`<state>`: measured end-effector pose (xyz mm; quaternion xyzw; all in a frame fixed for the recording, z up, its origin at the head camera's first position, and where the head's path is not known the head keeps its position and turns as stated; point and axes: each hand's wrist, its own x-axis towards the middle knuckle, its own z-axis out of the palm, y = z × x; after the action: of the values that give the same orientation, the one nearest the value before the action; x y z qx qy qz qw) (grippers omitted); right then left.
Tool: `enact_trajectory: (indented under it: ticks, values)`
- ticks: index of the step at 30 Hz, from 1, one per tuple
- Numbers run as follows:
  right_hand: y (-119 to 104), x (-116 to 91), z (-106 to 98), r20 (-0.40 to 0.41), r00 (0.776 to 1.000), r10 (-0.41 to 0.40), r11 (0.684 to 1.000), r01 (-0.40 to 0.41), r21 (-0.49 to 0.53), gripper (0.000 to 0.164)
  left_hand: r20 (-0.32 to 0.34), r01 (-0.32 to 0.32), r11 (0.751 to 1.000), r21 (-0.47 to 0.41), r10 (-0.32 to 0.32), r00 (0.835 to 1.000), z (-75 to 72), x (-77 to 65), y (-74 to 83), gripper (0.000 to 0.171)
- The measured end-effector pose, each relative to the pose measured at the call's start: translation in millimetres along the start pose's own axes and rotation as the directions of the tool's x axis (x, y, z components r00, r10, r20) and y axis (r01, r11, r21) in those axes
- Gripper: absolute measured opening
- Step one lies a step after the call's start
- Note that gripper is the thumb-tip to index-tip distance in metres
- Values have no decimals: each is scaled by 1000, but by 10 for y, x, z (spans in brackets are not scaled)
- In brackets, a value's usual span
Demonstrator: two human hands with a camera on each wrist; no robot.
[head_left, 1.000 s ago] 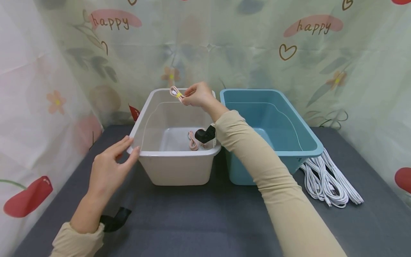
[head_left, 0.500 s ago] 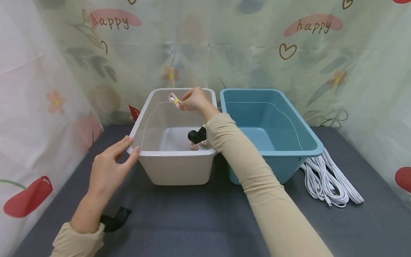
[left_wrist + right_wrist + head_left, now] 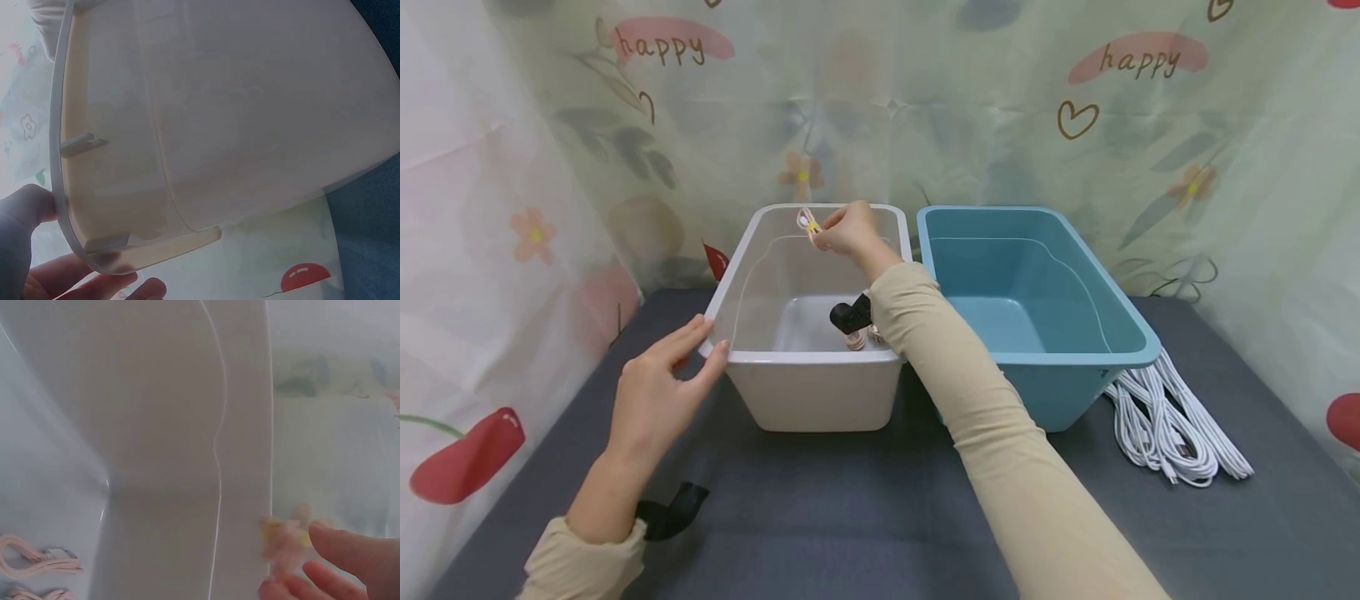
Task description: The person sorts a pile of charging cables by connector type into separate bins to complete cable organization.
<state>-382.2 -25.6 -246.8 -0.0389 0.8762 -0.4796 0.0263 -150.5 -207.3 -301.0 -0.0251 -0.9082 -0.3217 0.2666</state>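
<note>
My right hand [image 3: 850, 229] pinches a bundled pink charging cable [image 3: 811, 225] with a yellow tie, holding it up over the back of the white bin [image 3: 816, 358]. In the right wrist view this held cable [image 3: 287, 544] is blurred, close to the bin's rim. Two more pink cables lie on the bin's floor; one pink cable [image 3: 40, 556] shows a metal plug, and my right forearm partly covers them in the head view. My left hand [image 3: 658, 383] grips the near left corner of the white bin, thumb and fingers on either side of the corner in the left wrist view.
A blue bin [image 3: 1037, 358] stands close on the right of the white one. Bundled white cables [image 3: 1172, 433] lie on the dark tabletop [image 3: 820, 517] beside it. Patterned curtains [image 3: 895, 108] hang behind and at the sides.
My right hand has moved a little left with the pink cable, dipping and rising slightly over the white bin. The left hand keeps its place on the corner.
</note>
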Motion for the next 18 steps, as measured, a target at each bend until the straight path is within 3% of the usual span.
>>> enact_trajectory:
  ticks: [2,5,8,10,13,14,18]
  values:
    - [126,236,37,-24,999,-27,999,27,-19,36,0,-1,1000,-2,1,1000,2,0,2,43]
    - [163,273,26,-14,999,-46,998,45,-50,43,2,-1,1000,-11,1,1000,1,-4,8,43]
    - [-123,-274,-123,49,999,6,998,-3,-66,43,-2,-3,1000,-14,3,1000,0,-5,11,43]
    - [-196,-438,-170,70,997,16,1000,-14,-25,39,-6,-6,1000,-12,6,1000,1,-4,7,43]
    - [-202,-488,-217,113,993,26,999,-31,35,37,-7,-8,1000,-14,8,1000,2,-6,5,42]
    - [-144,-389,-214,131,991,21,998,-30,61,38,-5,-7,1000,-14,7,1000,0,-5,7,42]
    - [-197,-461,-362,178,984,14,996,-28,80,38,-2,-1,1000,-16,1,1000,-5,1,12,42]
